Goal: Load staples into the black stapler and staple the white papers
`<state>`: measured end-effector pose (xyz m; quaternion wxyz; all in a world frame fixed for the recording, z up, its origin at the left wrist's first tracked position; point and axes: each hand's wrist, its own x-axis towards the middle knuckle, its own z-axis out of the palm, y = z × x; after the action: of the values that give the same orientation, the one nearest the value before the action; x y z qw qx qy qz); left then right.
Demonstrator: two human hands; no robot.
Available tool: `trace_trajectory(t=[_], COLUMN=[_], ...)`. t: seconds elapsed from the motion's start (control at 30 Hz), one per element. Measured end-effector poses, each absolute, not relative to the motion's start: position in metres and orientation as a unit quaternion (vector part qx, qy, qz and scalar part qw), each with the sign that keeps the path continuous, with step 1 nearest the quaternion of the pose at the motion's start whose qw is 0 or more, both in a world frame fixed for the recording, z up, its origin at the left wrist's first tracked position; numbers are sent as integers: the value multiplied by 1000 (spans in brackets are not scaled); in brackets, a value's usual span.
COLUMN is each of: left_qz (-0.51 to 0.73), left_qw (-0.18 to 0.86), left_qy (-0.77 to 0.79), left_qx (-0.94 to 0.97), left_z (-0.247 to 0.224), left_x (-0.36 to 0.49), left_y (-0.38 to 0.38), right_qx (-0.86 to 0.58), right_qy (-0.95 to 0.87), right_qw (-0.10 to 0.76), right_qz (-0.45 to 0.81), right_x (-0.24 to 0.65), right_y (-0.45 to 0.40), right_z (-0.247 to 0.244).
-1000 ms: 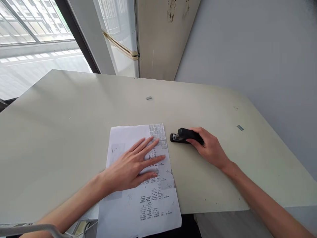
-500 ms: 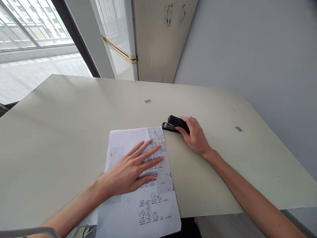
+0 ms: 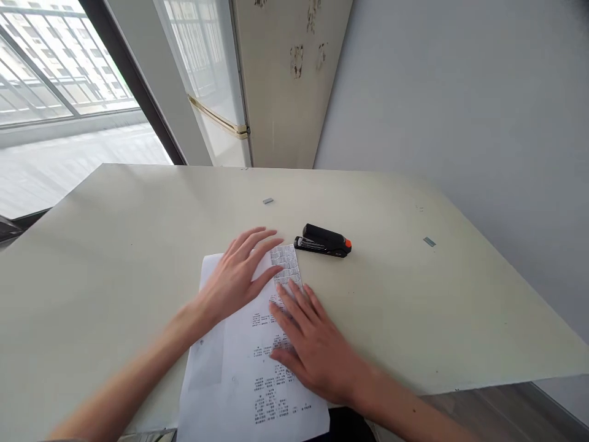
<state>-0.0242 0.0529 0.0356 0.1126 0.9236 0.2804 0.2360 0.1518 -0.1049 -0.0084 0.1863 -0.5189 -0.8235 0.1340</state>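
Note:
Printed paper [image 3: 239, 380] lies on the table, its lower end reaching over the front edge. My left hand [image 3: 242, 270] is over the upper part of the sheet, fingers spread and holding nothing. Lower on the right side of the page, my right hand [image 3: 310, 344] rests with its fingers apart, covering some of the print. A black stapler [image 3: 323, 241] with a red-orange end lies on the table just right of the paper's top corner, with no hand on it.
The pale table [image 3: 391, 294] bears two small grey strips, one near the far middle [image 3: 268, 201] and one at the right [image 3: 429, 242]. Beyond its far edge stands a fridge [image 3: 280, 92], with a window at the left and a wall at the right.
My right hand has let go of the stapler and moved left and down onto the paper. My left hand has risen toward the sheet's top. The view has tilted slightly upward.

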Motion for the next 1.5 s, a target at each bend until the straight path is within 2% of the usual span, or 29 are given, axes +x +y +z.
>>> trace_trajectory(t=[0.13,0.33,0.57,0.9,1.33,1.5], left_qz=[234,117,125,121,146,165], left_qw=[107,101,94,170,214,247], left_qy=[208,201,276,291,345,419], left_qx=[944,967,948,934,902,858], left_z=[44,48,55,59,46,30], left_x=[47,94,68,15,-8,-22], left_y=[70,102,136,109,89,86], right_qx=[-522,-539,-631,-644,-658,-697], right_qy=[-824,-816,-756,-742,-729,-663], right_qw=[167,140,84,139,129,222], right_qz=[144,155,151,127,137,160], right_x=[156,217,320,407,428,385], right_y=[-114,-159,-187,-101,-107,-101], right_z=[-8,-5,-9,-15,-4,12])
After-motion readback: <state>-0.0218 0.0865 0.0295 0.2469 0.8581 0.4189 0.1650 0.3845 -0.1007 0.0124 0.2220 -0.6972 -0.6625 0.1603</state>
